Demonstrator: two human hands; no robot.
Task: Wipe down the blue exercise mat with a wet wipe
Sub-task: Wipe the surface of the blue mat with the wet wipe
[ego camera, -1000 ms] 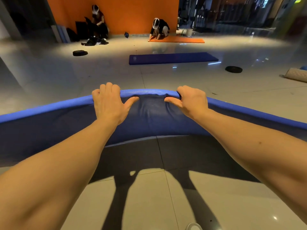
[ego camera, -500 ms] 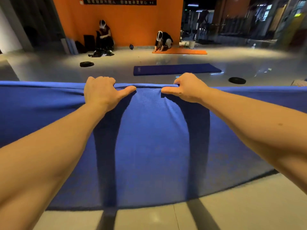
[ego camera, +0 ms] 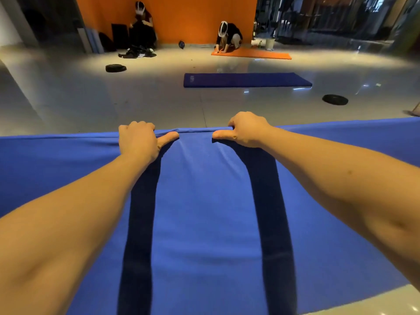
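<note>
- blue exercise mat (ego camera: 204, 201) is spread wide in front of the person. It fills the lower half of the view, with a strip of floor (ego camera: 386, 298) showing at bottom right.
- left hand (ego camera: 138, 139) is on the mat's far edge, fingers curled over the edge and thumb laid out along the near face, pointing toward the middle. It grips the mat.
- right hand (ego camera: 246, 129) has the same hold on the same edge: fingers hooked over, thumb flat, pointing inward. The two hands are near each other, with a short bit of edge between the thumbs.
- The edge looks slightly bunched where it is gripped. Cannot tell if the far edge is lifted or already down on the floor.
- Both arms reach straight out and their shadows run as two dark bands down the mat.
- No wet wipe anywhere in view, and neither hand holds one.
- Progress, as a judgement: only the laying-out step is in hand and wiping has not started. No damp streaks can be made out on the surface.
- Left to do: let go of the edge, get a wipe, then pass it over the whole top face.
- Background: dark blue mat (ego camera: 245, 80) and orange mat (ego camera: 252, 54) on the floor, well apart from this one. Two black weight plates (ego camera: 115, 68) lie on the floor and two people are by the orange wall (ego camera: 193, 19).
</note>
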